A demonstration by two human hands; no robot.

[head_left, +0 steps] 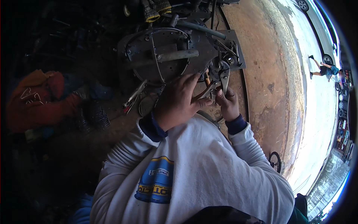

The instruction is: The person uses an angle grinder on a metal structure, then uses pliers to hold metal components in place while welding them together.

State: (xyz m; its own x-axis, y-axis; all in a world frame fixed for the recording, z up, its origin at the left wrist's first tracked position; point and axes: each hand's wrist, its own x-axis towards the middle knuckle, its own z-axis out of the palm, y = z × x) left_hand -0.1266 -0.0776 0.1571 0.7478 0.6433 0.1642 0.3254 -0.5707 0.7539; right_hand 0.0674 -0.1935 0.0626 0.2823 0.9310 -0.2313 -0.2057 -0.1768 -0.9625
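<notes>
Both my hands are at the near right edge of a dark metal bench plate (pixel 209 48). My right hand (pixel 228 102) is closed round the lower end of a steel pair of locking pliers (pixel 224 76), whose rounded head points up toward the bench. My left hand (pixel 179 99) comes in from the left, its fingers partly hidden behind its back. Its thumb and fingers close on a worn metal handle (pixel 204 92) beside the pliers. Whether that handle belongs to the same tool, I cannot tell. What the jaws grip is too small and dark to make out.
A thin metal ring (pixel 128 56) lies on the bench with a round pipe (pixel 178 56) across it. Another clamp-like tool (pixel 135 92) hangs at the near left edge. Work gloves (pixel 156 10) lie at the back. Orange-red cloth (pixel 41 100) is at left. A person (pixel 325 70) is far right.
</notes>
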